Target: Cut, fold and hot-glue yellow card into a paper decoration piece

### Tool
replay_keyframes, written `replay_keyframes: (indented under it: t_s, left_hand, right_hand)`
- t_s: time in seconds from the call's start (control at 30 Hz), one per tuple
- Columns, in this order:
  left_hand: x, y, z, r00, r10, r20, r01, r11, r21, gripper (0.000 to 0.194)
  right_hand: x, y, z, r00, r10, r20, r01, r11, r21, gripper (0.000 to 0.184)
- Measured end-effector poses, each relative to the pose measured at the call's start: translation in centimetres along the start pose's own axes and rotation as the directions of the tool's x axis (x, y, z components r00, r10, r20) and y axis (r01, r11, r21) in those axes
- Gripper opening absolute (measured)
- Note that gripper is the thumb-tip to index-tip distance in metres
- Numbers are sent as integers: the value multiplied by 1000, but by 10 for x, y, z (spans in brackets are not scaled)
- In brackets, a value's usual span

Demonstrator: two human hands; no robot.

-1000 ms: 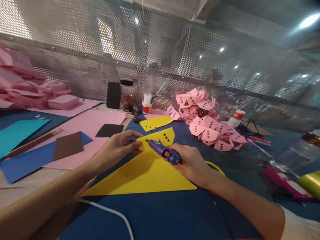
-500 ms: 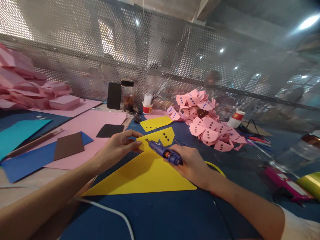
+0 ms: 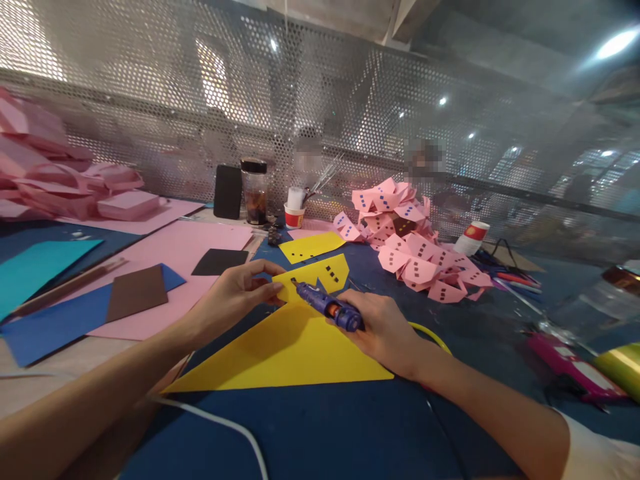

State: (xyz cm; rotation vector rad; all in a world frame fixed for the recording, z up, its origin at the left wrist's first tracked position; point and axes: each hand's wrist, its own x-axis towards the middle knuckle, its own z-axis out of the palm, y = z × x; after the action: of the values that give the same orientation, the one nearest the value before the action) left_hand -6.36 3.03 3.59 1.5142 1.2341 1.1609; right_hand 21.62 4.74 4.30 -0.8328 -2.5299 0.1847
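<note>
My left hand pinches the left end of a small yellow foam piece that bears a group of small black squares near its right end. A blue hot glue gun is gripped in my right hand, its nozzle pointing left onto the small piece close to my left fingertips. Below both hands a large yellow sheet lies flat on the dark blue table surface. Just beyond, another yellow piece with small dark squares rests on the table.
Pink dotted pieces are heaped at the back right. To the left lie a brown sheet, a blue strip and pink sheets. A lidded jar stands by the perforated metal screen. A white cable crosses the front.
The glue gun's rear has shifted very slightly left. Both hands and the yellow pieces stay practically where they were.
</note>
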Motion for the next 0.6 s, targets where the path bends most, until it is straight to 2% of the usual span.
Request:
replay_keyframes:
  t_s: [0.6]
  left_hand:
    - [1, -4, -4, 1000, 11, 10, -11, 1000, 11, 38]
  right_hand:
    - [-1, 0, -1, 1000, 13, 12, -13, 999, -33, 10]
